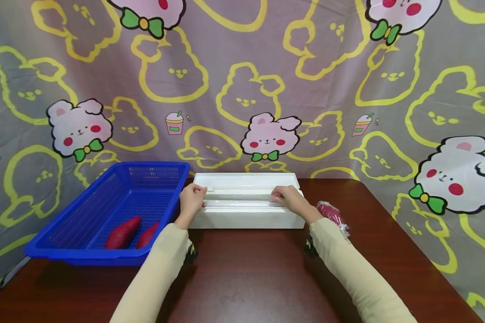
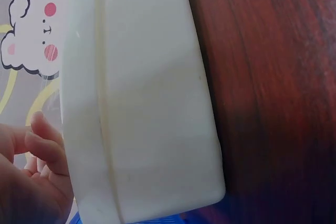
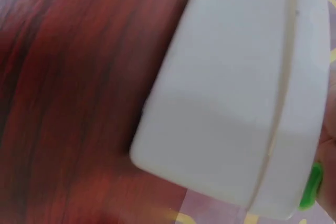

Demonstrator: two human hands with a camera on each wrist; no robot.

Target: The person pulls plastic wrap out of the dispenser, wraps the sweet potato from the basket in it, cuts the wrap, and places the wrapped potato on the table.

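Observation:
A long white cling film dispenser (image 1: 246, 220) stands on the table with its lid raised at the back. Clear cling film (image 1: 242, 204) lies shiny across its opening, hard to make out. At the dispenser's left end my left hand (image 1: 192, 199) pinches the film between thumb and forefinger; the fingers (image 2: 46, 148) show behind the box's edge in the left wrist view. Near the right end my right hand (image 1: 288, 197) has its fingertips together on the film. The right wrist view hides most of that hand behind the dispenser's white front (image 3: 226, 87).
On the left, a blue plastic basket (image 1: 85, 254) holds a red sweet potato (image 1: 123, 232) and a second one (image 1: 147, 235) partly behind its rim. A film-wrapped reddish item (image 1: 330, 212) lies right of the dispenser. Patterned cloth (image 1: 327, 89) hangs behind the brown table (image 1: 246, 273).

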